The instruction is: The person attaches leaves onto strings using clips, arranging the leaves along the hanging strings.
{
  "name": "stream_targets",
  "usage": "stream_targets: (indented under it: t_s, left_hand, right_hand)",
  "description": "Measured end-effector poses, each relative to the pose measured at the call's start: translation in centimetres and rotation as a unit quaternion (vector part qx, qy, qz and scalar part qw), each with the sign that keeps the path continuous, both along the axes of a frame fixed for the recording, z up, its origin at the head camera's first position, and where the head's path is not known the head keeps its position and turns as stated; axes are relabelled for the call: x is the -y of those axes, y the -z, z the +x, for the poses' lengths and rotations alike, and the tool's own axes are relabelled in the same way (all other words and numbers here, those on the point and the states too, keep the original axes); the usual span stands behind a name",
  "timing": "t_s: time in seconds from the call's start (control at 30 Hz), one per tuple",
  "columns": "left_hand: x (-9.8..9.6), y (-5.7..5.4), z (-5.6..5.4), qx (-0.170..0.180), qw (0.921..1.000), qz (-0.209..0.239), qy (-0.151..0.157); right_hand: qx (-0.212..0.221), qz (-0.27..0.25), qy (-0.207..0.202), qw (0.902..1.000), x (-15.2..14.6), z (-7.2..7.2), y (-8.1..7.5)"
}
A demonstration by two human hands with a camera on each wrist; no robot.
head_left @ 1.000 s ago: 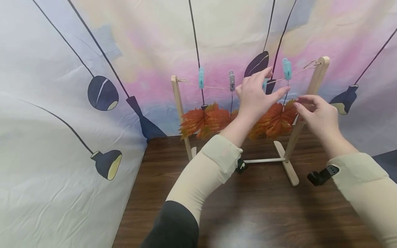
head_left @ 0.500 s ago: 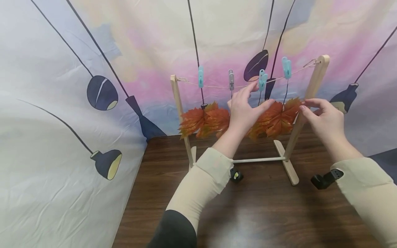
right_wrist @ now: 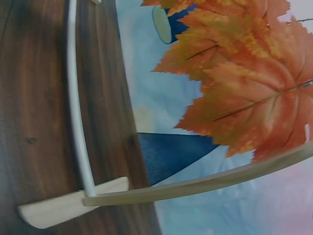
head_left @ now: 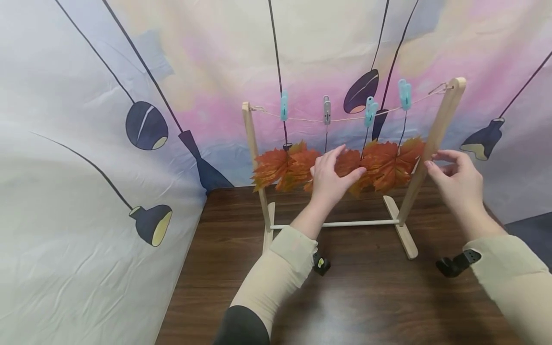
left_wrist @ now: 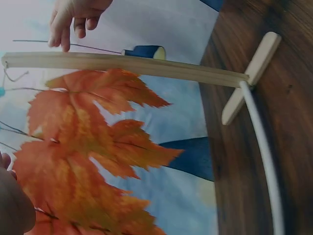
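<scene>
Orange maple leaves (head_left: pixel 390 165) hang by thin dark stems from clothespins on a string (head_left: pixel 304 120). Three pins are light blue, one of them the rightmost clothespin (head_left: pixel 405 95), and a grey clothespin (head_left: pixel 327 111) sits among them. My left hand (head_left: pixel 328 184) is in front of the middle leaves with thumb and fingers spread, holding nothing; it covers part of them. Beside the right post (head_left: pixel 436 129) is my right hand (head_left: pixel 460 187), its fingers loosely bent. In the left wrist view that right hand (left_wrist: pixel 80 14) shows nothing between its fingers.
The wooden stand has a left post (head_left: pixel 252 129), a white crossbar (head_left: pixel 362 224) and flat feet (head_left: pixel 401 230) on a dark brown wooden surface (head_left: pixel 366 287). A painted cloth (head_left: pixel 207 57) with lamp pictures hangs behind and to the left.
My left hand has come down and left from beside the clothespins to in front of the leaves. My right hand has drawn right and down, away from the rightmost leaf.
</scene>
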State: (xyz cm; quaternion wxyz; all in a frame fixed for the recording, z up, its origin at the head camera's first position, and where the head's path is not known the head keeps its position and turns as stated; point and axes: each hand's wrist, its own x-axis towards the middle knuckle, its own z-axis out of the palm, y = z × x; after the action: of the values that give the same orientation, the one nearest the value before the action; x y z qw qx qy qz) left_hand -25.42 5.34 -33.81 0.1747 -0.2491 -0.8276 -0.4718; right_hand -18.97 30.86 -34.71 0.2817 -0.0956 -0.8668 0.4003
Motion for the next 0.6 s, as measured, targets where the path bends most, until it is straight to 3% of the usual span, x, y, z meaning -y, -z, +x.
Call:
stream_targets:
  t_s: [0.2, 0.4, 0.6]
  left_hand:
    - [0.8, 2.2, 0.1, -0.01, 0.9999, -0.008, 0.003]
    - [1.4, 4.2, 0.7, -0.021, 0.9985, -0.05, -0.001]
    - [2.4, 6.3, 1.2, 0.018, 0.9959, -0.087, 0.019]
  right_hand:
    - [-0.005, -0.044, 0.003, 0.999, 0.2, 0.3, 2.7]
    - [-0.013, -0.073, 0.003, 0.9973, 1.3, 0.7, 5.6]
    - [-0.035, -0.086, -0.025, 0.9954, 2.5, 1.2, 7.8]
